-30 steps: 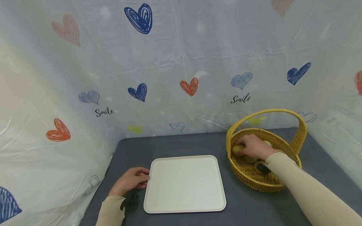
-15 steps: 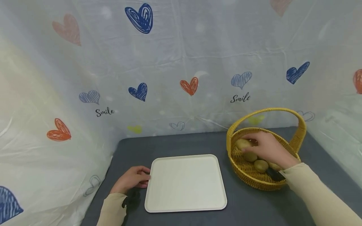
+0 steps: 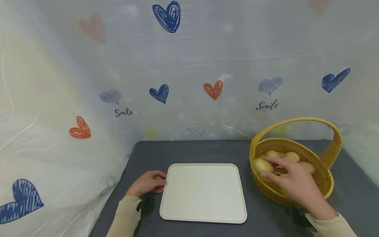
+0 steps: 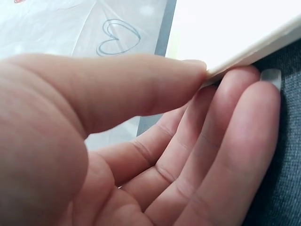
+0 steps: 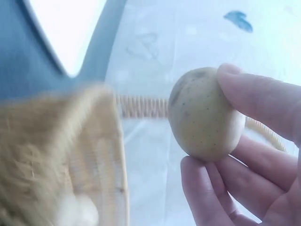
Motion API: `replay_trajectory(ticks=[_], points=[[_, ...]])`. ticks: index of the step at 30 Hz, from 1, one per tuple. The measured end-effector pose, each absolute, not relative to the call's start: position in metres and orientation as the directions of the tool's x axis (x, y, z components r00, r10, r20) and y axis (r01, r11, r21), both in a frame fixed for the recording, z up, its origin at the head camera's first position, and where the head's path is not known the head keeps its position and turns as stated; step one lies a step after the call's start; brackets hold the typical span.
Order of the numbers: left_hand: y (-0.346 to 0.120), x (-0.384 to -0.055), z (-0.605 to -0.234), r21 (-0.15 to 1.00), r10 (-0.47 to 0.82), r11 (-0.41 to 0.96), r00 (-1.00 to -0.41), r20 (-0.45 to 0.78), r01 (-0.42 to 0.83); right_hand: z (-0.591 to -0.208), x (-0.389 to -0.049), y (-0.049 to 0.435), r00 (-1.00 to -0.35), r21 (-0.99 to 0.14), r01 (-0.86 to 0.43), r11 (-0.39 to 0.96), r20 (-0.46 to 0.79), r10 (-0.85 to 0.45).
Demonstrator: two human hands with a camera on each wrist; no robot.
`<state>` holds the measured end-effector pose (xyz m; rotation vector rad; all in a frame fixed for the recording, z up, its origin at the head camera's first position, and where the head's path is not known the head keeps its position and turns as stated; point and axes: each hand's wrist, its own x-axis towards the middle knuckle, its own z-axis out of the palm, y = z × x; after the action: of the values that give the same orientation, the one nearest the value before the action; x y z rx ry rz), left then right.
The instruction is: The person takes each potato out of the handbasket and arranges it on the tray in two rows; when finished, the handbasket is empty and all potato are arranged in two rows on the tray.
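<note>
Beside the tray's left edge we see the left grip (image 3: 146, 182) pinching its rim, some fingertips lost beneath it. Right of that grip, the white tray (image 3: 204, 192) lies flat on the dark surface (image 3: 189, 151). Further along, the right grip (image 3: 299, 180) pinches a potato (image 3: 263, 166) over the yellow basket (image 3: 272, 195). Behind our fingers other potatoes (image 3: 291, 156) sit partly covered; our right wrist view blurs the basket's weave.

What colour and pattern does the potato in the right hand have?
The potato is pale yellow with small dark specks, seen best in the right wrist view.
</note>
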<state>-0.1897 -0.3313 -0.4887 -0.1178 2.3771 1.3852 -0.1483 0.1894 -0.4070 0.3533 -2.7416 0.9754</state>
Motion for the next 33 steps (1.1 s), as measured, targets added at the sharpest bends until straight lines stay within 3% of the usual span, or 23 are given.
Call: replay_trajectory(ticks=[6,13,19,26,33], points=[[-0.334,-0.189,-0.488,0.809,0.100,0.524,-0.925,-0.368,-0.265,-0.429,-0.147,0.156,-0.914,-0.605,-0.391,0.694,0.345,-0.213],[-0.334,-0.191,-0.491,0.810,0.101,0.530,-0.929,-0.356,-0.252,-0.452,-0.173,0.096,-0.944,-0.746,-0.320,0.584,0.199,-0.263],[-0.330,-0.193,-0.493,0.821,0.098,0.504,-0.926,-0.365,-0.270,-0.471,-0.203,0.031,-0.935,-0.814,-0.312,0.490,0.170,-0.312],[-0.331,-0.195,-0.492,0.827,0.108,0.484,-0.919,-0.380,-0.285,-0.486,-0.225,-0.037,-0.874,-0.800,-0.407,0.440,0.202,-0.442],[-0.333,-0.194,-0.491,0.834,0.122,0.469,-0.914,-0.388,-0.292,-0.493,-0.234,-0.069,-0.842,-0.785,-0.445,0.430,0.203,-0.500]])
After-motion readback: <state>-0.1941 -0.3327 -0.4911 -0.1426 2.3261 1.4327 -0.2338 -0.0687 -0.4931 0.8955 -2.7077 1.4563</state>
